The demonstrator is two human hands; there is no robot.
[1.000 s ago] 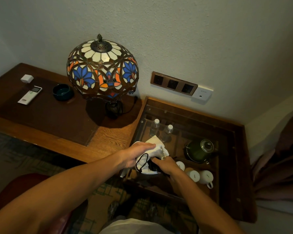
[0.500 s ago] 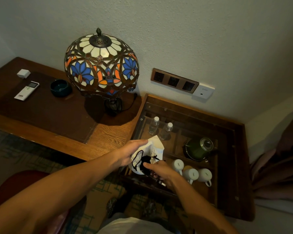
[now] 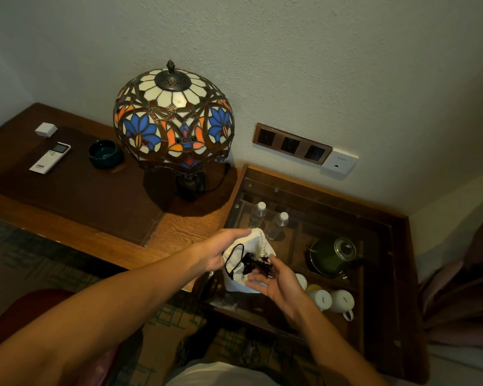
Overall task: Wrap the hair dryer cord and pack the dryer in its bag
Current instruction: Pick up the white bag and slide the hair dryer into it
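A white drawstring bag [image 3: 258, 243] is held up over the glass-topped side table [image 3: 385, 274]. My left hand [image 3: 221, 250] grips its left and upper rim, keeping the mouth wide. Inside the mouth shows the black hair dryer with its bundled cord [image 3: 253, 264]; only a dark part of it is visible. A black drawstring loop [image 3: 232, 260] hangs over the bag's left edge. My right hand [image 3: 279, 282] cups the bag from below on the right, fingers apart at the mouth and touching the black cord.
A stained-glass lamp [image 3: 173, 121] stands on the wooden desk [image 3: 179, 227] to the left, with an ashtray [image 3: 105, 153] and remote [image 3: 50, 157]. Under the glass are bottles [image 3: 258, 214], a green kettle [image 3: 333, 256] and white cups [image 3: 342, 300]. Wall sockets [image 3: 292, 143] sit behind.
My right hand has come out from the bag's mouth and now rests at its lower right. The bag's mouth shows wider, with the dryer inside.
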